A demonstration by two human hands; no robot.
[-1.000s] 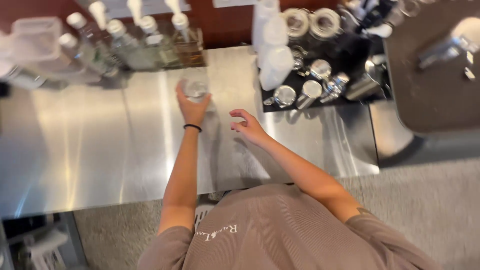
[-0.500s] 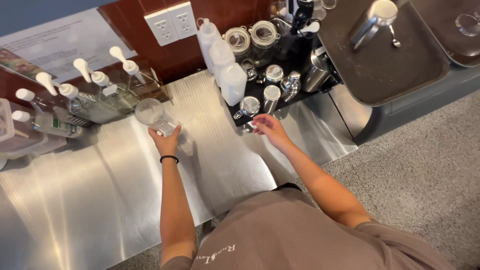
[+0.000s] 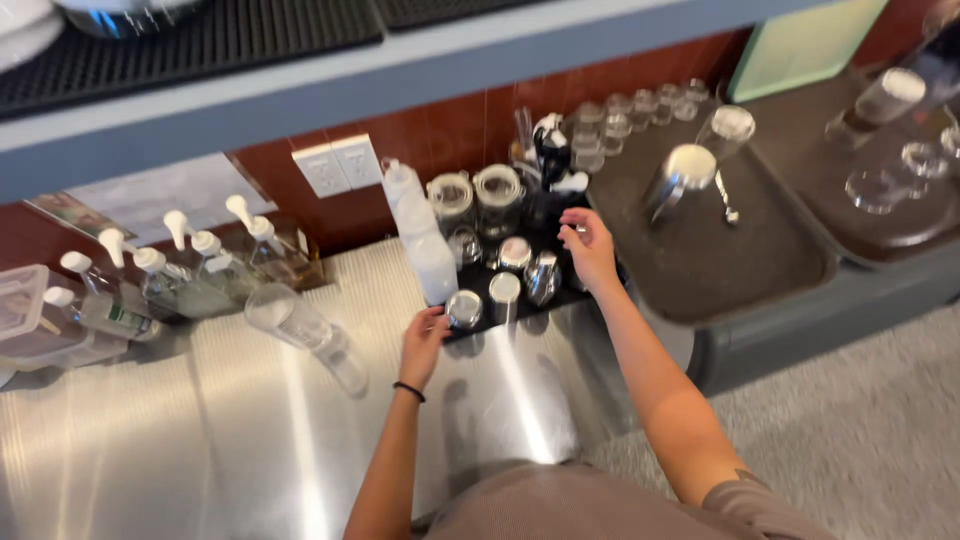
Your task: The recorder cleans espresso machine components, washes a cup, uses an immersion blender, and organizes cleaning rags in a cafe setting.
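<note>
My left hand [image 3: 424, 346] reaches over the steel counter [image 3: 200, 450], fingers apart, its tips at a small metal cup [image 3: 463, 308] on the front edge of a black mat [image 3: 560, 292]. My right hand [image 3: 588, 246] hovers over the mat's right side with loosely curled fingers and nothing visibly in it, above several more metal cups [image 3: 528, 272]. A tall clear glass [image 3: 305, 335] stands alone on the counter, left of my left hand and apart from it.
Several pump bottles [image 3: 180, 275] and a plastic tub [image 3: 30, 320] line the back left. White squeeze bottles [image 3: 420, 235] and glass jars [image 3: 475, 195] stand behind the mat. A dark tray [image 3: 720, 250] on the right carries a metal shaker [image 3: 678, 180] and glasses. A shelf [image 3: 300, 90] overhangs.
My left hand has let go of the clear glass and moved right to the metal cups. My right hand has moved farther back over the mat.
</note>
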